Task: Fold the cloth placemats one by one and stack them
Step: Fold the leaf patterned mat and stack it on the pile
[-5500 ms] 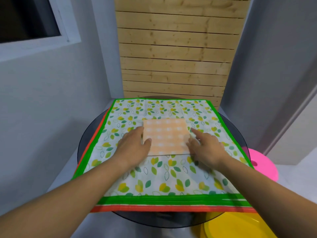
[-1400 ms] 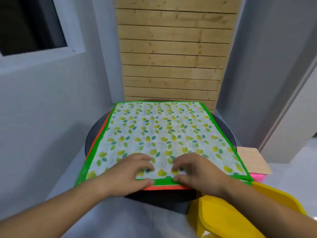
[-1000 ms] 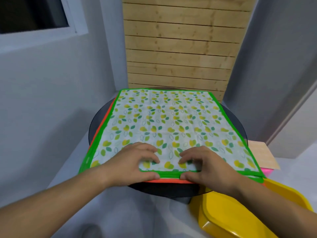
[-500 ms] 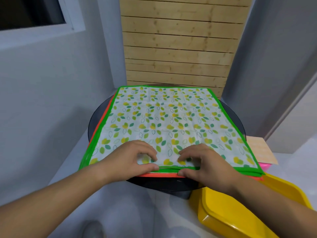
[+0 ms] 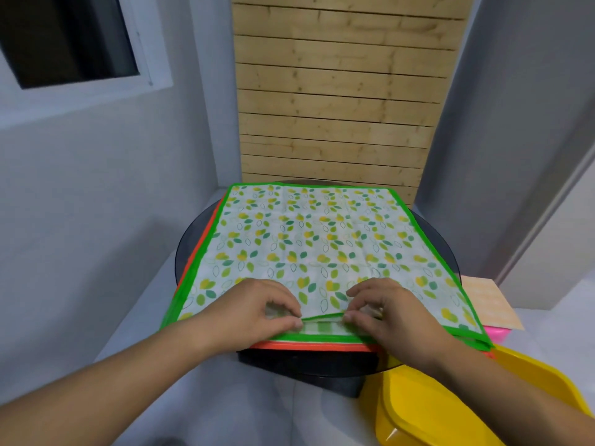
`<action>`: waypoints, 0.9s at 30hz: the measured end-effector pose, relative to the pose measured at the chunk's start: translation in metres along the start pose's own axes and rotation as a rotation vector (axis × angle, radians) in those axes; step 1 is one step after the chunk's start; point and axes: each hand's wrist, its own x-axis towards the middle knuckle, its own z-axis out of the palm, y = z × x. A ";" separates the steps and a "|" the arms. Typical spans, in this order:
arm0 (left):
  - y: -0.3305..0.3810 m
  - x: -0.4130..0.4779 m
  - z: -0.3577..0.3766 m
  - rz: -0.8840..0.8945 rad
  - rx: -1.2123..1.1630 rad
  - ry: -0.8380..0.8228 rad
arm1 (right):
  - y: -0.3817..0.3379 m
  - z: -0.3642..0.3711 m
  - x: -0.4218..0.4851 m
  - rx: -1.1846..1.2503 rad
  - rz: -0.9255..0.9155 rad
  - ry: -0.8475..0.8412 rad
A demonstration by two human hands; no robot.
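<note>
1. Plainly, in the head view, the leaf-print placemat (image 5: 322, 246) lay spread on top of a pile on the round dark counter (image 5: 193, 243). The left hand (image 5: 257, 312) and right hand (image 5: 386, 312) each had a narrow grip on its near hem. Each thumb sat under the hem and the fingertips on top, raising it just enough to bare a green-striped layer (image 5: 318, 326) beneath.
2. Several green hems sat stacked at the near right corner, so a thumb could have caught a second layer. Two cloths would then have lifted as one.
3. Both grips sat close together at mid-hem, well apart from the corners. Those unheld corners would likely have sagged or trailed, leaving a skewed fold.
4. The pile overhung the counter's near rim, with the orange-edged placemat (image 5: 309, 345) lowest. A pull toward the body rather than upward could have dragged the whole pile off, toward the yellow plastic tub (image 5: 450, 407).
5. A folded orange-check placemat (image 5: 486, 300) rested on the pink stool (image 5: 495, 331) just beside the counter — a swinging corner might have knocked it askew.
</note>
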 end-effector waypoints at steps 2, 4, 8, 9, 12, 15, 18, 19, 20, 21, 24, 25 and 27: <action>0.004 0.002 -0.007 -0.002 0.018 0.018 | -0.007 -0.010 0.007 -0.032 -0.041 0.046; 0.010 0.007 -0.018 0.001 0.025 0.045 | -0.012 -0.023 0.017 -0.065 -0.087 0.102; 0.030 0.032 -0.052 0.022 0.080 0.087 | -0.017 -0.046 0.049 -0.102 -0.129 0.190; 0.034 0.042 -0.062 0.024 0.124 0.090 | -0.018 -0.050 0.059 -0.117 -0.134 0.206; 0.038 0.084 -0.091 0.012 0.279 0.123 | -0.019 -0.064 0.093 -0.259 -0.135 0.232; 0.030 0.128 -0.110 -0.052 0.353 0.140 | -0.011 -0.073 0.133 -0.401 -0.125 0.253; 0.020 0.160 -0.110 -0.112 0.272 0.085 | 0.003 -0.073 0.170 -0.421 -0.043 0.226; 0.016 0.168 -0.107 -0.130 0.240 0.062 | 0.009 -0.070 0.181 -0.413 -0.027 0.217; 0.012 0.176 -0.105 -0.148 0.220 0.033 | 0.014 -0.066 0.190 -0.393 -0.014 0.209; 0.007 0.181 -0.102 -0.169 0.209 -0.009 | 0.020 -0.062 0.198 -0.361 -0.001 0.193; -0.014 0.192 -0.092 -0.215 0.151 -0.159 | 0.041 -0.044 0.213 -0.250 0.003 0.148; -0.020 0.194 -0.090 -0.227 0.120 -0.178 | 0.047 -0.040 0.214 -0.210 0.011 0.143; -0.034 0.196 -0.088 -0.237 0.061 -0.191 | 0.058 -0.035 0.214 -0.099 0.045 0.144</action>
